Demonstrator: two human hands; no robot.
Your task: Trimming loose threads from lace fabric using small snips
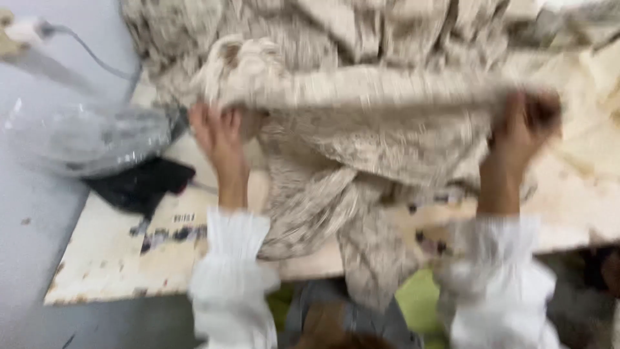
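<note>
Both hands — left hand point(218, 132), right hand point(524, 126) — grip the beige cloth point(361, 123) by its edge, stretched taut so it hangs over the table point(103, 258).

Beige patterned cloth point(361, 129), crumpled and bunched, stretched along its top fold between left hand point(219, 132) and right hand point(523, 129). Draped over the worn pale tabletop point(116, 252), lower folds hanging past the near edge. Blurred throughout.
</note>
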